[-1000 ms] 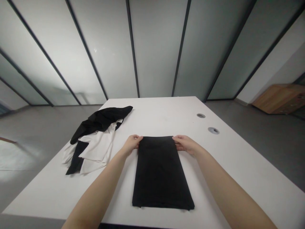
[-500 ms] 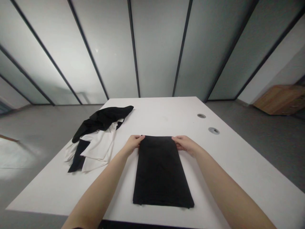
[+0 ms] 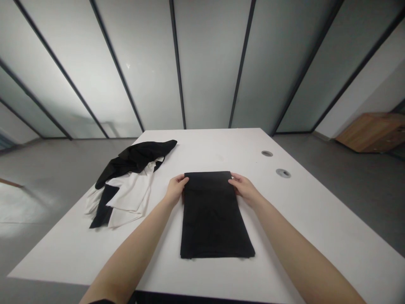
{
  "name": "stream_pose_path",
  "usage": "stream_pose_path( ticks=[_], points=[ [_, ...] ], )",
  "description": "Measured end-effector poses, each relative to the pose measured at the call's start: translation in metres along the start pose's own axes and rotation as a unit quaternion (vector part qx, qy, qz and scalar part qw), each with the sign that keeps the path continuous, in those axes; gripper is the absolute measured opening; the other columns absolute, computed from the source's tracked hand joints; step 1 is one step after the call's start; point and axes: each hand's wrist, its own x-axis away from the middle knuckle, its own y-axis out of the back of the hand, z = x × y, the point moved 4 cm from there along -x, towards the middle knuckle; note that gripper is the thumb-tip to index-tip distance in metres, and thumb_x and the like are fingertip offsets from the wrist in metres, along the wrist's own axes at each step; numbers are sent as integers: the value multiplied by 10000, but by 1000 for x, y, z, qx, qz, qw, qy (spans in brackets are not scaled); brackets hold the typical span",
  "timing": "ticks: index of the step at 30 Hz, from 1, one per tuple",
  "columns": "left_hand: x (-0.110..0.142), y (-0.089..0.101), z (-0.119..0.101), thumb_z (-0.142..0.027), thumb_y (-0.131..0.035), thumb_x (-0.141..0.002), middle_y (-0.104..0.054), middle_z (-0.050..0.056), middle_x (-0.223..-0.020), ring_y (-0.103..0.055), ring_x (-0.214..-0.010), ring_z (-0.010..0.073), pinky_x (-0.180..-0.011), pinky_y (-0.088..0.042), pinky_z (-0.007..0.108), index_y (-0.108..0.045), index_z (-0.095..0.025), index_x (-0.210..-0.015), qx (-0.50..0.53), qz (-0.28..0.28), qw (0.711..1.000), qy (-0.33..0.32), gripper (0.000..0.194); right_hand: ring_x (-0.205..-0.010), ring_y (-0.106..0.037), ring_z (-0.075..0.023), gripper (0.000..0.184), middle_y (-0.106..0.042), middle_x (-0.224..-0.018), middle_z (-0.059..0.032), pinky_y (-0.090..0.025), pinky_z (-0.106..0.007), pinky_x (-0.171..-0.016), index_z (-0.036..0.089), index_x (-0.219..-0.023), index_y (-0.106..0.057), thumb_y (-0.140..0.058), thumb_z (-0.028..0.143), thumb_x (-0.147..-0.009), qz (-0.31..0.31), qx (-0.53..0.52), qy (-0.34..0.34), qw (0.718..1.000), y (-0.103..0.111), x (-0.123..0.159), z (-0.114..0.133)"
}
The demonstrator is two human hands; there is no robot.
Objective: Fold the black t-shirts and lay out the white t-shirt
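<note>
A folded black cloth [image 3: 213,215] lies flat as a long rectangle on the white table [image 3: 209,147], in front of me. My left hand [image 3: 175,190] grips its left edge near the far corner. My right hand [image 3: 244,189] holds the right edge at about the same height. To the left of my left hand lies a crumpled black-and-white garment [image 3: 126,183], apart from both hands. Its folds hide part of its shape.
Two round cable grommets [image 3: 267,153] [image 3: 283,173] are set in the tabletop at the right. Grey floor surrounds the table, frosted glass partitions [image 3: 209,63] stand behind it, and a low wooden cabinet [image 3: 375,133] is at the far right.
Both hands have slid the folded black cloth farther across the table, away from me. Its near edge now lies farther from the table's front edge. The crumpled garment has not moved.
</note>
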Motion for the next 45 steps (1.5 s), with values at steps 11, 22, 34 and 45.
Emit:
stream_pose_path(
  ticks=[11,22,34,45],
  points=[
    [-1,-2,7,-502,-997,-611,-815,99,-908,-756,-837,232,-783,-597,329,-795,-142,-895,96,-15,994,43,501,-787,-741,-179,170,-812,-930,-57,-601,-256,-714,201,-977,-763,-806,298,-844,70,-56,-37,995,-16,7,0],
    [-4,0,10,-201,-862,-764,-799,129,-1164,-770,-1040,241,-947,-611,349,-731,-151,-1258,127,-60,989,53,513,-808,-764,-212,689,-810,-953,-26,-606,-304,-693,291,-1484,-545,-744,228,-827,35,-39,-16,998,-10,0,-9],
    [31,-35,-14,-309,-594,-1007,-570,139,-1582,-461,-1525,307,-1293,-340,546,-660,-227,-1426,-406,65,864,-289,432,-1612,-259,-388,596,-361,-1710,-205,-234,-622,-1303,157,-1572,-518,-532,373,-1017,-120,457,302,828,-21,11,8],
    [48,-55,16,-568,-535,-1032,-390,114,-1723,-294,-1615,400,-1299,-238,614,-476,-281,-1635,-595,169,756,-213,670,-1629,-264,-375,644,-336,-1751,-126,-219,-568,-1305,256,-1658,-460,-429,550,-1086,49,617,210,757,-67,25,-20]
  ],
)
